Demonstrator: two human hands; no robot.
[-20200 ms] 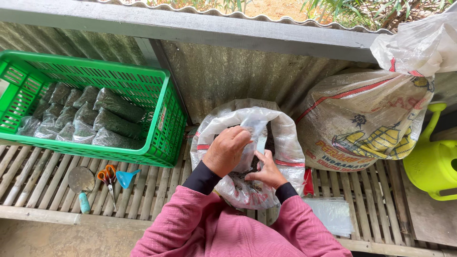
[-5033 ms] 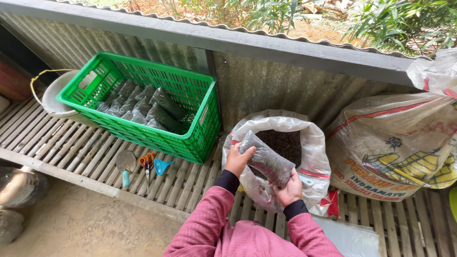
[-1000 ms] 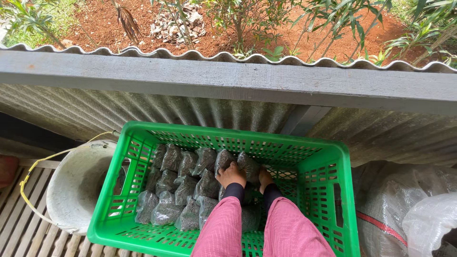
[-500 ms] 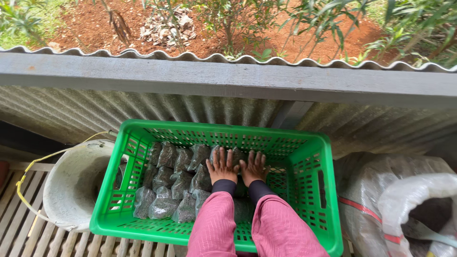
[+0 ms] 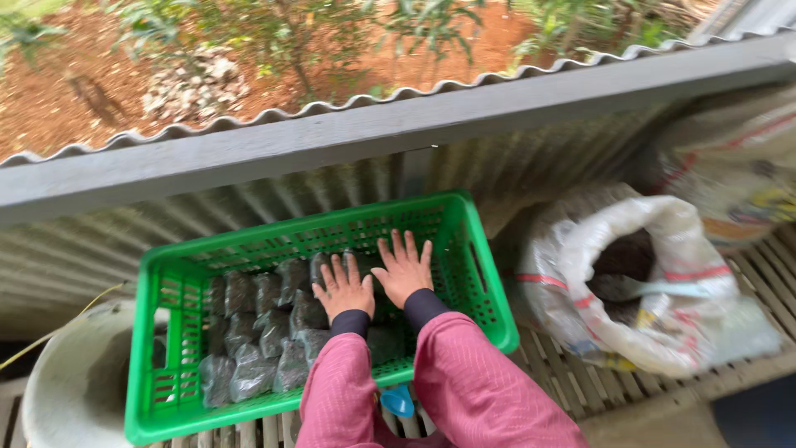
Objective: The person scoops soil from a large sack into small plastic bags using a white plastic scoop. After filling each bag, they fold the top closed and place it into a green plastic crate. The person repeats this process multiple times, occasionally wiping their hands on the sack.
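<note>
So there's a green plastic crate (image 5: 464, 265) with lattice sides sitting on a slatted wooden bench (image 5: 580, 377), pushed up against a corrugated metal wall (image 5: 332, 182). Inside it, small clear bags packed with dark soil (image 5: 265, 332) are lined up in rows, filling the left and middle of the crate; the right end looks mostly bare, at least the bit that shows.

Just right of the crate is a big white woven sack (image 5: 647, 282) with red stripes, its mouth rolled open, and you can see dark soil inside it. Behind that, top right, leans another sack (image 5: 738, 166), pale with blurry red, yellow and blue print, too smeared to make out. Bottom left there's a pale round bucket (image 5: 75, 390) just beside the crate, with a yellowish cord handle. A small blue thing (image 5: 398, 401) peeks out on the bench below the crate's front edge, can't tell what it is.

Hands: both are inside the crate, palms down, side by side. The left hand (image 5: 344, 290) lies flat with fingers spread on top of the soil bags, gripping nothing. The right hand (image 5: 404, 270) is just next to it, also flat and splayed wide, pressed on the bags near the middle, not closed around anything. Pink sleeves with dark cuffs run down to the bottom edge.
</note>
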